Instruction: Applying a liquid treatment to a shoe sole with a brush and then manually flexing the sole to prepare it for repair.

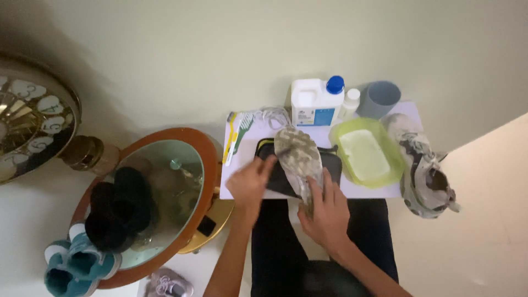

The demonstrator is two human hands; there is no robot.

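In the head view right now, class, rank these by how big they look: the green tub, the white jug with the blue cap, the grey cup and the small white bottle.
1. green tub
2. white jug
3. grey cup
4. small white bottle
All four stand close together, so nearness hardly skews the order.

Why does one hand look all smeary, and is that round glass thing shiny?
In the head view, the left hand is smeared by motion blur, while the right hand on the dirty shoe looks sharper. The round glass table shows soft reflections, no harsh glare. Lighting is dim and even, with a shadow darkening the upper left corner, and straight edges bend toward the picture's sides.
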